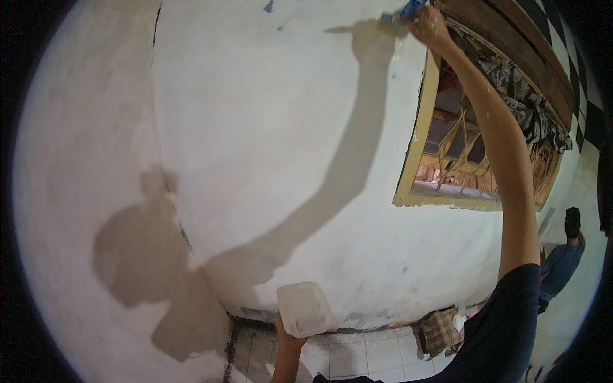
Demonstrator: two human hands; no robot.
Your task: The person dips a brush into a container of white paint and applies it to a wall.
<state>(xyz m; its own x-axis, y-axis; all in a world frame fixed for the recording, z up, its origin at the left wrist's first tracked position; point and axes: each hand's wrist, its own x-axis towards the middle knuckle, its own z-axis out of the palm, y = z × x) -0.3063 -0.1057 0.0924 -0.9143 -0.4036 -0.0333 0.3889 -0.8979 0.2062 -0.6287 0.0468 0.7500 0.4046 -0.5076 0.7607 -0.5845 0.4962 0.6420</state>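
Note:
My right hand (430, 29) is raised high at the top of the view, its fingers closed round a brush (408, 11) with a blue handle. The brush end lies at the white wall (255, 115), just left of the window's upper corner; whether it touches is hard to tell. Low in the middle, my left hand (288, 335) holds a whitish, rounded-corner plastic tub (303, 309) from below. Pale smears show inside the tub. Most of the left fingers are hidden behind it.
A yellow window frame (416, 137) with a grille stands right of the brush, dark bunched cloth (543, 131) hanging at it. Pale tiles (348, 357) cover the floor. A checked bundle (440, 330) lies by the wall. Another person (560, 271) stands at the far right.

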